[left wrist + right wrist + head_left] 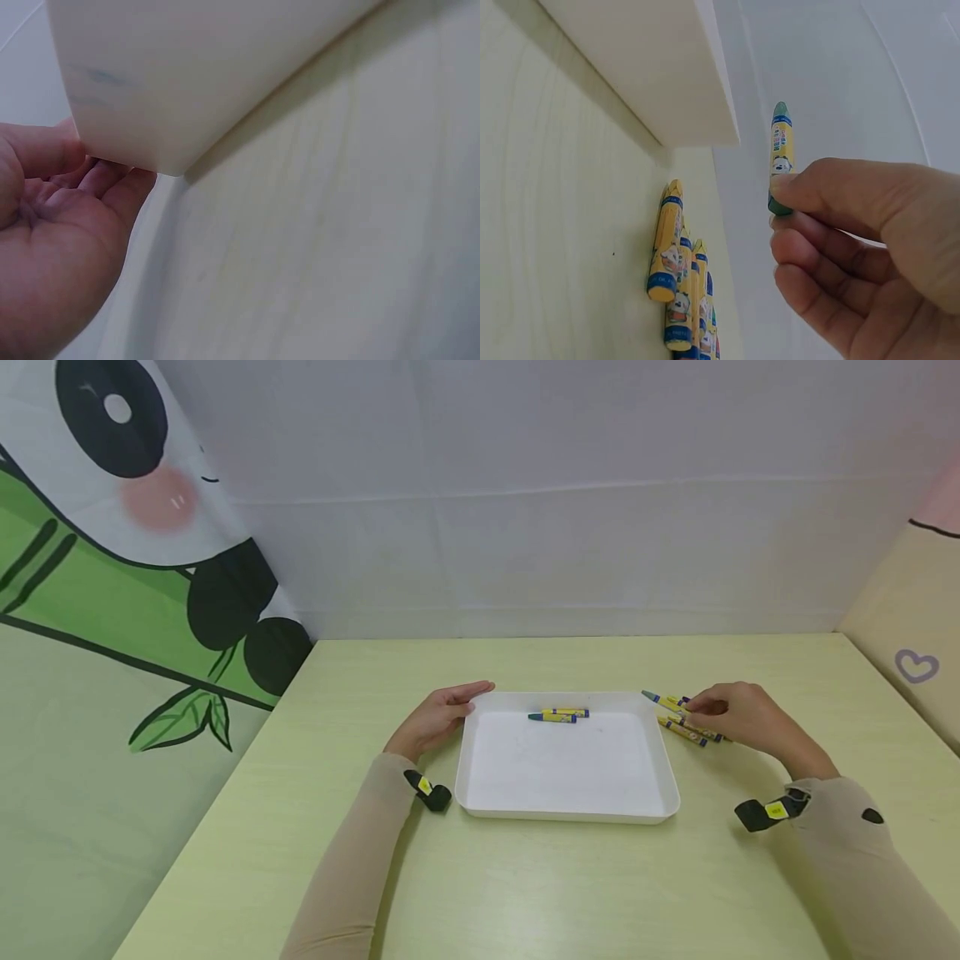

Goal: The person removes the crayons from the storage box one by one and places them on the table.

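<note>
Between thumb and fingertips, my right hand (738,714) pinches a green crayon (781,139) in a yellow wrapper, its tip upward in the right wrist view. Below that hand, several yellow-wrapped crayons (684,732) lie side by side on the table, right of the white tray (566,785). Inside the tray near its back wall lie two more crayons, a dark green one (553,718) and another (570,712) partly behind it. My left hand (438,718) holds the tray's back left corner, thumb at the rim; in the left wrist view its fingers (112,184) bend against the corner.
The pale wooden table (525,893) extends around the tray. A grey-white cloth wall (562,552) rises behind it. A panda-printed cloth (225,602) hangs on the left, and a beige printed panel (915,618) stands on the right.
</note>
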`<action>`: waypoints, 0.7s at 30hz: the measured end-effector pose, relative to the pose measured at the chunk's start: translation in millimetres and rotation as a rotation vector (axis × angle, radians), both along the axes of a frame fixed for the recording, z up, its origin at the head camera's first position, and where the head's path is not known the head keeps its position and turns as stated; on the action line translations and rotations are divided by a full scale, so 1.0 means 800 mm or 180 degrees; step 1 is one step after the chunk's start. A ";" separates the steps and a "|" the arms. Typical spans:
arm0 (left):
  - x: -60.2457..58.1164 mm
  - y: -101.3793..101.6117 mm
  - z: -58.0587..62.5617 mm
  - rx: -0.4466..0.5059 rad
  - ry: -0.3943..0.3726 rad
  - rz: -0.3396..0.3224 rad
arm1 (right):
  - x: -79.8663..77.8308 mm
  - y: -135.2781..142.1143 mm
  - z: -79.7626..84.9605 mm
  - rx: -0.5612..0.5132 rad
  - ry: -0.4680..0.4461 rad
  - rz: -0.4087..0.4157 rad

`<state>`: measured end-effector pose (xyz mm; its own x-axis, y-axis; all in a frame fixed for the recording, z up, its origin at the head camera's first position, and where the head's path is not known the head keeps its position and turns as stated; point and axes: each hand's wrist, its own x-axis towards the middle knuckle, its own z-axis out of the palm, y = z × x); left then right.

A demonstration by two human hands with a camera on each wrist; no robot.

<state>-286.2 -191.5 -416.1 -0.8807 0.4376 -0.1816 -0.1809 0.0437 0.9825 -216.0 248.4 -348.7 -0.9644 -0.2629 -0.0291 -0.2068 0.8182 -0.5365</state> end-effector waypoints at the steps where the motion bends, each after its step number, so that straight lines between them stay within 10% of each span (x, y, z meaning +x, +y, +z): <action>1: 0.000 0.000 0.000 -0.0003 0.0002 0.0001 | 0.001 0.002 -0.001 0.0005 -0.0008 -0.0001; 21: 0.001 0.002 -0.001 0.0012 0.0058 -0.0020 | 0.008 0.023 -0.028 0.0087 -0.0206 0.0048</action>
